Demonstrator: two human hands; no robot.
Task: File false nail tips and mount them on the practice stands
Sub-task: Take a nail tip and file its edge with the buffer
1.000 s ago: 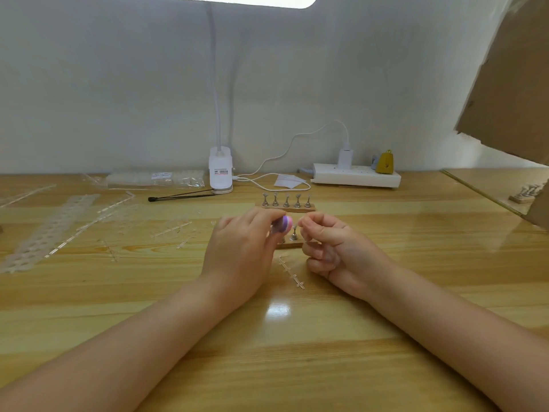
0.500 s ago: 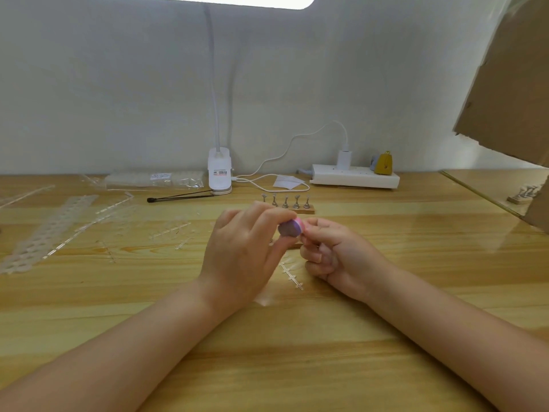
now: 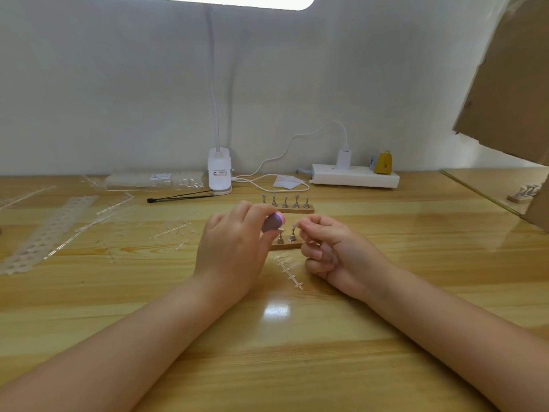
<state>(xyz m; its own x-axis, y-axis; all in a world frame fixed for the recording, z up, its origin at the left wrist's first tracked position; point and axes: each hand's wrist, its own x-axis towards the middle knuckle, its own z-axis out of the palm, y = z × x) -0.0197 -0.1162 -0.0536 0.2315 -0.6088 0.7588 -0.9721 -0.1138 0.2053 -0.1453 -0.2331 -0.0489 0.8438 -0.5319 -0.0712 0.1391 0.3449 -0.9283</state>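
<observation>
Both forearms come in from the lower corners and meet near the centre of the frame. The left hand (image 3: 234,248) shows its back, fingers curled. The right hand (image 3: 335,251) is curled, thumb and forefinger pinched together.

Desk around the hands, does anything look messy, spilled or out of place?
Mostly tidy. Clear plastic sprue strips lie scattered left of the left hand, and one strip lies between the hands, below the near stand. The right hand pinches a nail tip. Nothing looks spilled or broken.
</observation>
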